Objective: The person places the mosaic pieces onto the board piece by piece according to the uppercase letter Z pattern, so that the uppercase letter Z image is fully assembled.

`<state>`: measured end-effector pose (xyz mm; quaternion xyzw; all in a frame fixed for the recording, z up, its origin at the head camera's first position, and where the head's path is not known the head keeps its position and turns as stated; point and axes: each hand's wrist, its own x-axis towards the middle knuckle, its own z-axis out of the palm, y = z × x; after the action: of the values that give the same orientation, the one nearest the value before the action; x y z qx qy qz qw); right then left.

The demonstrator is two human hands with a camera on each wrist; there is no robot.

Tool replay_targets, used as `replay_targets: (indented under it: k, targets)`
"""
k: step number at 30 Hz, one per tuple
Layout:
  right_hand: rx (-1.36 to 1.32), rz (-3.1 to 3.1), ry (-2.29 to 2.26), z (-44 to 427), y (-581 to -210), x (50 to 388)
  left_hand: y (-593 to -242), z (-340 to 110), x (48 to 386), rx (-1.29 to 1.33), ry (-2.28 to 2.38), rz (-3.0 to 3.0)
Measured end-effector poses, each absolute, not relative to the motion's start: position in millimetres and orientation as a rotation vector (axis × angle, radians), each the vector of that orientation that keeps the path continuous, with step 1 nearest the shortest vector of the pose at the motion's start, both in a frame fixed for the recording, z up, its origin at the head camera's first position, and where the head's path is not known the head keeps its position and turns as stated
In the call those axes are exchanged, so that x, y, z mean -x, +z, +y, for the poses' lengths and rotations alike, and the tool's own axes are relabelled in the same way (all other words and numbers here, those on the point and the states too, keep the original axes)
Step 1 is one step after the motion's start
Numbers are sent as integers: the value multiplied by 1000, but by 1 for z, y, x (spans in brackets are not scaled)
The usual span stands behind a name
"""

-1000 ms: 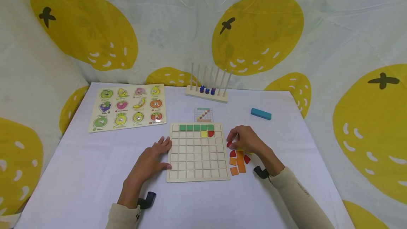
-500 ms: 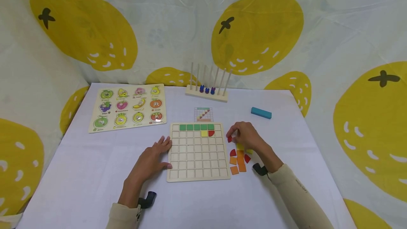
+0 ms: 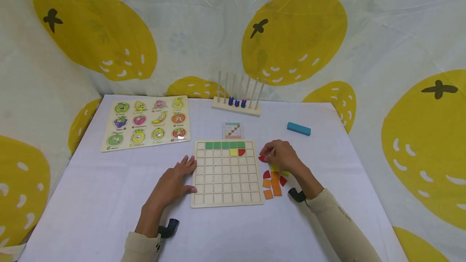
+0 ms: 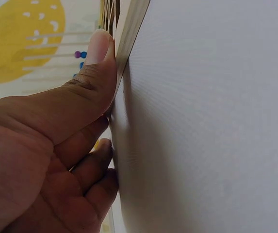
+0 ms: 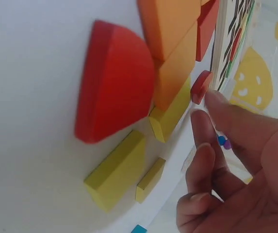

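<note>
Red shows at the fingertips of the right hand [image 3: 283, 157], right of centre in the head view, where the thumb and fingers close together in a small pinch on a quarter-circle tile [image 3: 261, 159] just beside the right edge of the wooden grid board [image 3: 226, 179]. The right wrist view shows the thumb tip against this tile and the other fingers bent loosely; whether the tile is clear of the cloth is hard to tell. The left hand [image 3: 176, 181], left of centre, is spread, its thumb well apart from its fingers and their tips touching the board's left edge. On the board, five green squares [image 3: 217, 145] fill the middle of the top row, and below them sit a yellow square [image 3: 234, 153] and a red quarter-circle [image 3: 242, 152], side by side. Under the right hand lie loose orange tiles [image 3: 275, 181], yellow tiles [image 3: 274, 168] and more red quarter-circles [image 3: 267, 174]. A printed pattern card [image 3: 233, 130] lies just above the board. A fruit peg puzzle [image 3: 145, 123] occupies the left of the frame, a wooden peg stand [image 3: 236, 110] the upper centre, and a teal block [image 3: 299, 129] the right, all on a white tablecloth [image 3: 91, 197].
</note>
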<state>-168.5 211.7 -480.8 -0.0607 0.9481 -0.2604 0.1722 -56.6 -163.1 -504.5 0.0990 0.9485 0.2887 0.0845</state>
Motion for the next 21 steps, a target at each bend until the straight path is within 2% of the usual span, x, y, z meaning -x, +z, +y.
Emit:
replay_targets:
  k: [21]
  targets:
    - [123, 2723, -717, 206, -484, 169, -507, -163, 56, -296, 882, 2828]
